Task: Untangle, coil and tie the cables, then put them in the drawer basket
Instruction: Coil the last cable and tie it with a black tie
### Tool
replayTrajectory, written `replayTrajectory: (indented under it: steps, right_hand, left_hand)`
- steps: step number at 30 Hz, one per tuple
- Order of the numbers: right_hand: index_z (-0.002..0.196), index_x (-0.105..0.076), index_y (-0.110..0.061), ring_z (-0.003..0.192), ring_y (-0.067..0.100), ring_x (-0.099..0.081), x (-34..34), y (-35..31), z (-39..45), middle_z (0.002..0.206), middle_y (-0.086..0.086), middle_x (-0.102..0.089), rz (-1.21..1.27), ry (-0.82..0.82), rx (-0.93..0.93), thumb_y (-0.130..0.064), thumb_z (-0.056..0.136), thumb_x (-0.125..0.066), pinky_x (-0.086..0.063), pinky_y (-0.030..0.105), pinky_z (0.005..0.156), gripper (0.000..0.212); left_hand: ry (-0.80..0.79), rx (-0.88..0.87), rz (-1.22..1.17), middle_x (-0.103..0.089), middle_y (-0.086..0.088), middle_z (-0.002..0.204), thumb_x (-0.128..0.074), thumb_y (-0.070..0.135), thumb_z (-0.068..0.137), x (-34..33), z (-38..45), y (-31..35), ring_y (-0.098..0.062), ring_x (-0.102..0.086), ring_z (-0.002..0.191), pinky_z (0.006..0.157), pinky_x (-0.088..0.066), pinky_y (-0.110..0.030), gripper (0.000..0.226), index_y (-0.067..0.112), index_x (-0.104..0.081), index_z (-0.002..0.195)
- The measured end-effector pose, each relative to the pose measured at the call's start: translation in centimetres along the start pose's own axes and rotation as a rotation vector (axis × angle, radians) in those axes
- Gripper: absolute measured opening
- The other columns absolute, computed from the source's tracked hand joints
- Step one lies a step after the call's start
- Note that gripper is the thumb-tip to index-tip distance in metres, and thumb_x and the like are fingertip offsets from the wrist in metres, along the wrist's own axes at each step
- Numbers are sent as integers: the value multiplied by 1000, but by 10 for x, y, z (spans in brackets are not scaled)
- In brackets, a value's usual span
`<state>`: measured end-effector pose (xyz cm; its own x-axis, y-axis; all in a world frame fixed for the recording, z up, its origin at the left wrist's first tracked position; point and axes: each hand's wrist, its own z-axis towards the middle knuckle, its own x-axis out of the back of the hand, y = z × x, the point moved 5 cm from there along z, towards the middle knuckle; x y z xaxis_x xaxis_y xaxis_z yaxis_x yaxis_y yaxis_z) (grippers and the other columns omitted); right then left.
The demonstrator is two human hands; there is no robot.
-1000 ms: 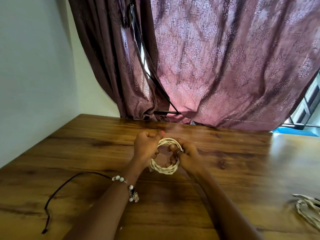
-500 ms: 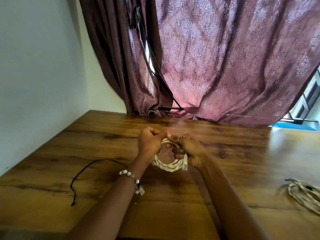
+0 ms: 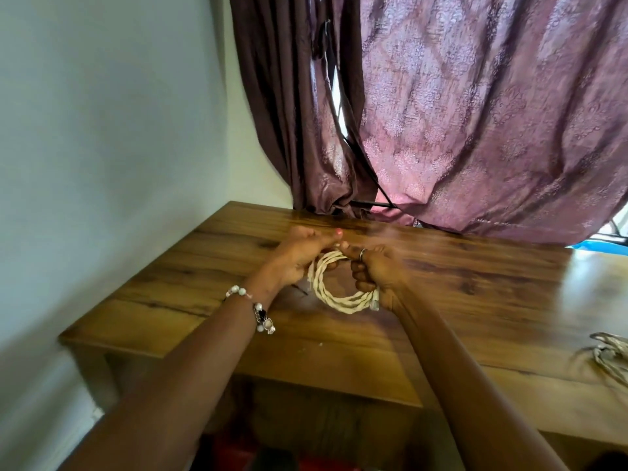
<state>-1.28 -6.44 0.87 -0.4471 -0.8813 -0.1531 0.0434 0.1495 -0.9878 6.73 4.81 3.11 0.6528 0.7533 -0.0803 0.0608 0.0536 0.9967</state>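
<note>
Evidently both hands had hold of the cream-coloured braided cable coil (image 3: 334,288), which hung between them just above the brown wooden table (image 3: 475,300), near its left end. The left hand (image 3: 299,258) had its fingers curled round the ring's upper left side, thumb stretched toward the other hand, apparently to keep the loops stacked so they could not spring apart. The right hand (image 3: 373,271) was closed round the right side of the ring, with the thumb meeting the left thumb at the top; its lower fingers seemed to trap a pale connector end (image 3: 373,298) against the loops, probably so the loose tail stayed put for tying. No tie could be made out.

The coil looked like a small, fairly neat ring of several turns, the strands twisted like rope, off-white and slightly glossy, with an open centre showing the tabletop through it.

1 more pale cable bundle (image 3: 610,355) lay loosely on the table's far right edge, well apart. A mauve patterned curtain (image 3: 475,130) hung behind.
</note>
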Motion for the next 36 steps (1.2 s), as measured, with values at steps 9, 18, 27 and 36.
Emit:
replayTrajectory:
  steps: [9,18,27,36]
  right_hand:
    - [64,-42,-18,29,2,-19,7,5,-4,40,-9,-28,209,106,-34,-19,95,-55,-13,11,31,34]
    - [70,-53,-15,30,3,-19,7,6,-8,42,-8,-31,234,113,-25,-20,94,-58,-16,15,28,25]
    - [77,-58,-10,32,4,-20,21,9,-7,46,-6,-31,217,169,-5,-21,92,-60,-16,15,32,19]
    - [76,-57,-8,33,5,-21,51,-1,12,45,-6,-31,239,248,61,-22,91,-61,-16,16,34,21]
  left_hand:
    - [-195,-240,938,-72,6,95,-62,-7,84,105,-44,15,-7,-66,82,68,-50,-15,30,18,-74,94]
    - [-270,-129,1133,-65,24,102,-81,11,70,141,-66,-25,9,-57,92,79,-44,-16,24,27,-77,89]
    - [-78,-288,851,-68,2,88,-45,9,98,75,-48,-7,-12,-65,86,83,-51,-31,18,18,-56,109]
    - [-273,-42,425,-56,1,109,-46,-1,96,-16,-3,9,-4,-51,88,66,-39,-20,37,14,-50,129]
